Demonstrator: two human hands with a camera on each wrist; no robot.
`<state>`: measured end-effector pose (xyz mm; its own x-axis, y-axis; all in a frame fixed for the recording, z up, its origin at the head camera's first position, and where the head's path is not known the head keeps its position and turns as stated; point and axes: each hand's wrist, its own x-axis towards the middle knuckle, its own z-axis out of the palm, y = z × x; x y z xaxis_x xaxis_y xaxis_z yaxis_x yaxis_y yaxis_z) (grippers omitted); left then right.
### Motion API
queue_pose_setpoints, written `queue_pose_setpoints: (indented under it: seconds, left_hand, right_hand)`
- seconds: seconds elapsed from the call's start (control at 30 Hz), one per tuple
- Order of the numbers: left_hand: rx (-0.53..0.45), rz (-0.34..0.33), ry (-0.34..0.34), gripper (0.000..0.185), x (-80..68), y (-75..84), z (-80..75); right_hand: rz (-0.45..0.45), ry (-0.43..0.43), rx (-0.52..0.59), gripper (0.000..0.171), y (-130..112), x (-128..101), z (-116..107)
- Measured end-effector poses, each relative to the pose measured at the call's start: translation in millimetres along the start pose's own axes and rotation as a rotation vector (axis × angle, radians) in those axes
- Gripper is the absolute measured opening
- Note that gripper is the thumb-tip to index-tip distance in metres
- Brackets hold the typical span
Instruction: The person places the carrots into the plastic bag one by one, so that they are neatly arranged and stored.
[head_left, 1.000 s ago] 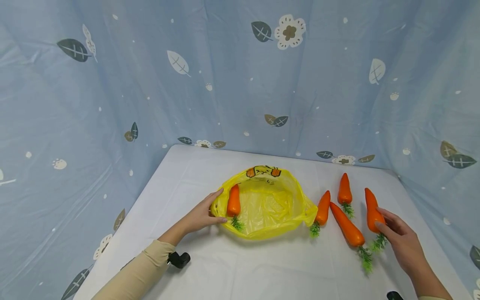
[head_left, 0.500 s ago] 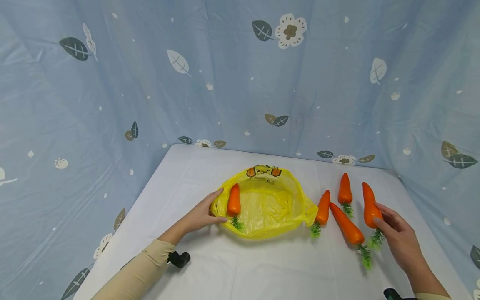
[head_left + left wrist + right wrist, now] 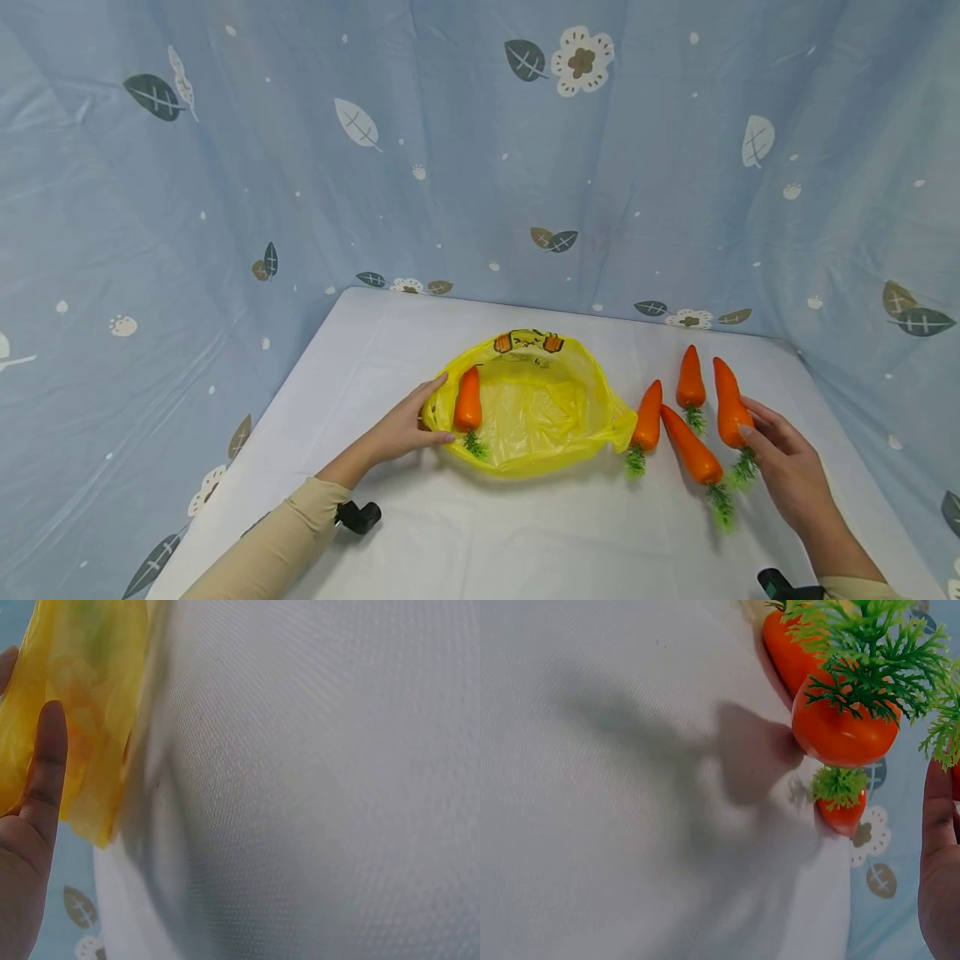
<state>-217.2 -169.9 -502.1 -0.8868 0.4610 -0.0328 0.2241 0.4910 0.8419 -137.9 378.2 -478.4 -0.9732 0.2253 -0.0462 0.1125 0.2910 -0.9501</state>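
My left hand (image 3: 408, 429) rests against the left end of a yellow plastic bag (image 3: 543, 454), thumb and fingers spread straight along its side. In the left wrist view the thumb (image 3: 46, 765) lies flat along the plastic. Inside the open-mouthed bag is an orange toy carrot (image 3: 468, 404) with green leaves. My right hand (image 3: 791, 458) pinches another toy carrot (image 3: 729, 408) between thumb and fingers near its leafy end, tip pointing away. Just left of it lie a long toy carrot (image 3: 692, 448), a smaller one (image 3: 690, 379), and one (image 3: 647, 418) beside the bag's knotted right end.
The white-covered table (image 3: 540, 542) ends at a blue curtain (image 3: 450, 167) with leaf and flower prints at the back and sides. Black wrist devices sit by the left sleeve (image 3: 288, 533) and the right wrist.
My right hand has moved left and slightly away with its toy carrot. The long toy carrot's leafy end has shifted a little left. My left hand and the bag stay in place.
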Motion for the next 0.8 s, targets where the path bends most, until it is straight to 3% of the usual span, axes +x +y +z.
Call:
queue_pose_setpoints:
  seconds: [0.17, 0.37, 0.63, 0.8]
  left_hand:
    - [0.003, 0.01, 0.002, 0.098, -0.4, -0.6, -1.3]
    - [-0.023, 0.023, 0.001, 0.098, -1.1, 1.3, -2.8]
    - [-0.015, 0.034, 0.009, 0.097, -2.2, 3.6, -4.3]
    - [-0.018, 0.035, 0.007, 0.097, -2.2, 3.0, -4.0]
  right_hand:
    - [-0.026, -0.026, 0.16, 0.056, -0.2, 0.6, 2.2]
    - [-0.068, -0.075, 0.247, 0.053, -3.6, 0.8, 2.9]
    - [-0.1, -0.096, 0.32, 0.05, -8.7, 1.0, 5.2]
    - [-0.083, -0.101, 0.308, 0.05, -9.3, 1.1, 7.8]
